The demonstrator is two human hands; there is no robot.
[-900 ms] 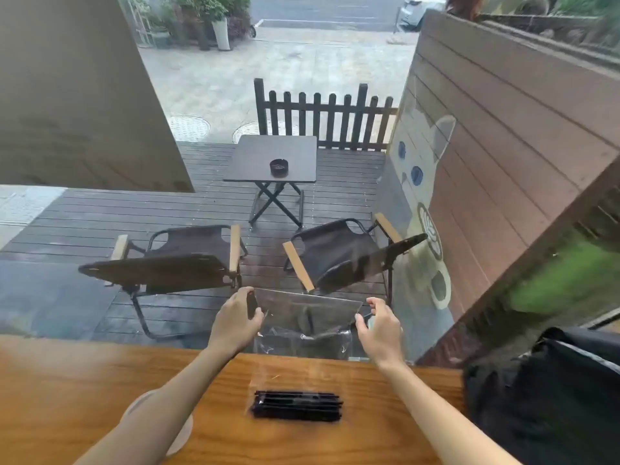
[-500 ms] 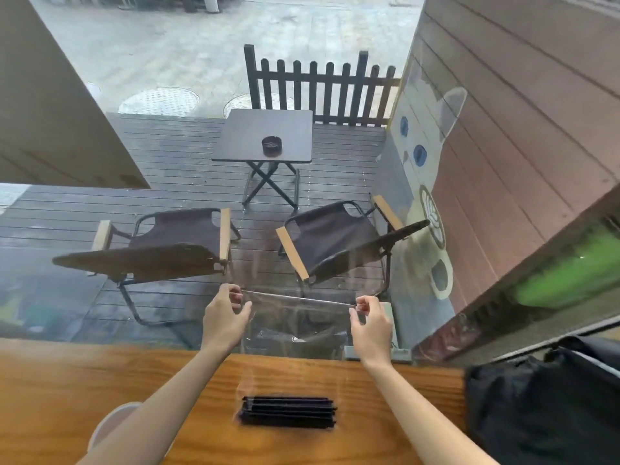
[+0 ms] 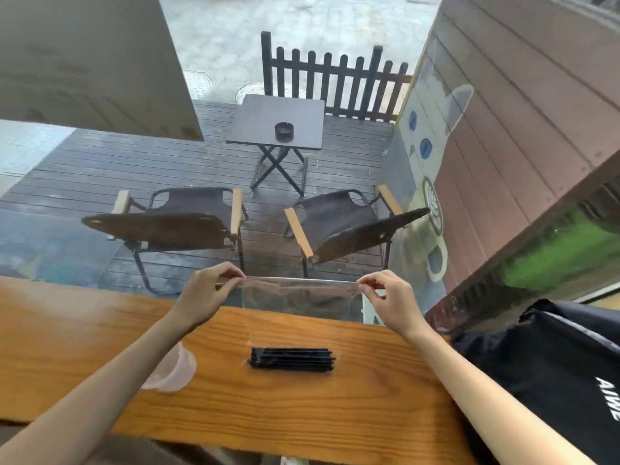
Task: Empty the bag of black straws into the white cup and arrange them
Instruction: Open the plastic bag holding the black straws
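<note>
- Head view shows the white cup [image 3: 172, 370] under the left forearm, nearer to the person than the left hand; only a part of it shows, and I cannot tell if anything is inside.
- Left hand [image 3: 204, 293] is raised above the far edge of the wooden counter [image 3: 67, 330], and its thumb and fingertips pinch the left top corner of the clear bag [image 3: 298, 297].
- Clear bag is stretched between the two hands, its mouth pulled to a tight line. It looks very thin, soft and light, surely slippery; the top corners are the good place to hold it. It seems empty, though through such clear film I cannot be sure.
- Black straws [image 3: 291, 358] lie on the counter in one tidy bundle, below the bag and between the two forearms, touching neither hand. I judge them light and rather stiff, but smooth, so loose ones may roll. Best to take the bundle around its middle with all fingers.
- Right hand [image 3: 391, 298] pinches the right top corner of the bag in the same way.
- Black backpack [image 3: 553, 370] rests to the right of the right forearm, at the end of the counter.
</note>
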